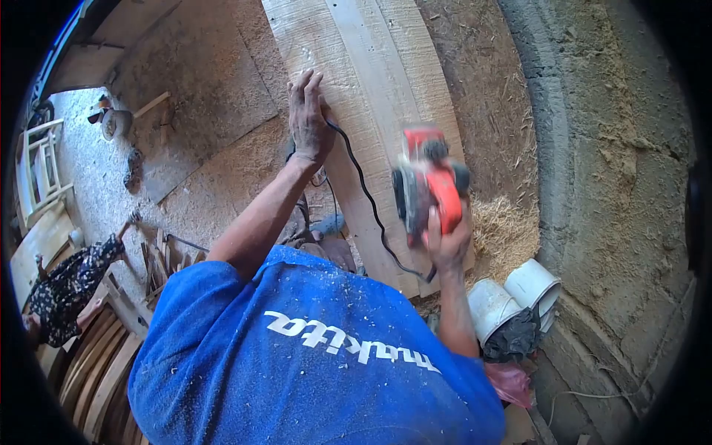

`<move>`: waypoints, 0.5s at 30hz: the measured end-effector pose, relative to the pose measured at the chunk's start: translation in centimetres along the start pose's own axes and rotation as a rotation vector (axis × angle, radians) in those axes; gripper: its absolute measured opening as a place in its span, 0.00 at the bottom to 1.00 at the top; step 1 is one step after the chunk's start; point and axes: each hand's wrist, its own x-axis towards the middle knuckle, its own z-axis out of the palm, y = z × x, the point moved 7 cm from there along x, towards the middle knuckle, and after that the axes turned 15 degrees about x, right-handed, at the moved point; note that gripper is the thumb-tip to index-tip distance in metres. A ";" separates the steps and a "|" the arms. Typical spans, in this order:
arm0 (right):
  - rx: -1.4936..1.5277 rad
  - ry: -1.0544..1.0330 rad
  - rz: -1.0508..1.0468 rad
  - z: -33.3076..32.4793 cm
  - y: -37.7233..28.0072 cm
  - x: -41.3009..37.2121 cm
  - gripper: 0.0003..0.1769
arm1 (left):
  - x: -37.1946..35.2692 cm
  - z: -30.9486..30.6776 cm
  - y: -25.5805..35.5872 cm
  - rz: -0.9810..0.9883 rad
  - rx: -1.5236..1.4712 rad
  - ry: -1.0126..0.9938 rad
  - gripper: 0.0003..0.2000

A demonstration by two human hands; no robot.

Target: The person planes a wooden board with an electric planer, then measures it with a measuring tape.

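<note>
My right hand (449, 241) is wrapped round the handle of a red and black power planer (443, 196), which is blurred by motion. The tool sits on the pale wooden board (356, 81), towards its right side. Further up, on the board's left edge, my left hand (310, 122) lies with its fingers stretched out, holding nothing. A black cord (366, 182) runs from beside my left hand down across the board to near my right wrist.
White buckets (493, 308) with a dark bag stand at the lower right, by wood shavings (497, 230) and a rough wall (608, 185). Another person (74, 282) in dark patterned clothing is at the left, near curved wooden pieces (100, 371) and a wooden frame (44, 167).
</note>
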 end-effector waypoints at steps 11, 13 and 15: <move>0.049 -0.073 -0.551 15.3 -10.9 31.7 0.17 | 0.4 0.1 -1.1 -0.066 -0.120 -0.029 0.27; 0.048 -0.028 -0.487 17.9 -11.5 36.6 0.17 | 0.7 -0.4 -0.8 -0.071 -0.087 -0.023 0.19; 0.078 0.013 -0.684 19.7 -14.3 39.5 0.12 | 0.6 -0.1 -1.1 -0.078 -0.104 -0.012 0.19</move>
